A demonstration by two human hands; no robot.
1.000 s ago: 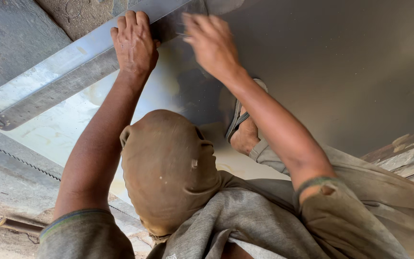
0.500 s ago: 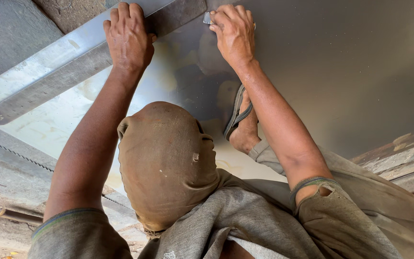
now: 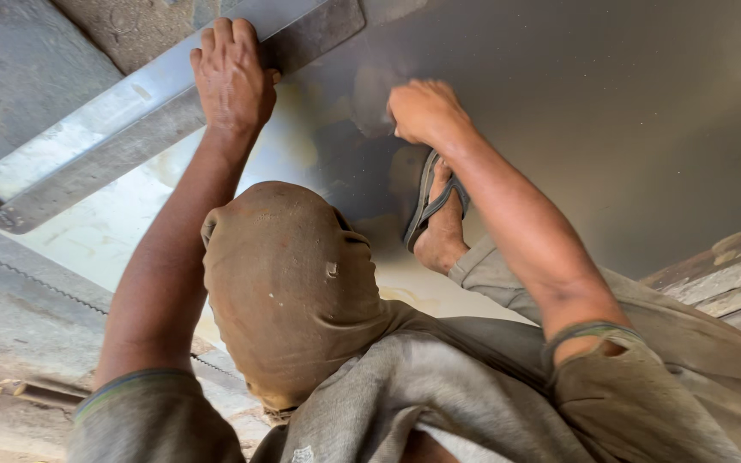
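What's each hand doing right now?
Left hand: open, palm pressed flat on the metal straightedge.
Right hand: closed in a fist against the metal sheet; anything held cannot be told.

A sandalled foot rests near weathered wooden planks and concrete ground.

Single view only, from a camera worn on the person's head, looking steeply down and forward over the bent knee and both outstretched arms. It sits close: knee and sleeves fill the lower frame. The left hand on the metal straightedge and the right hand on the metal sheet lie in the upper half. No second view overlaps.
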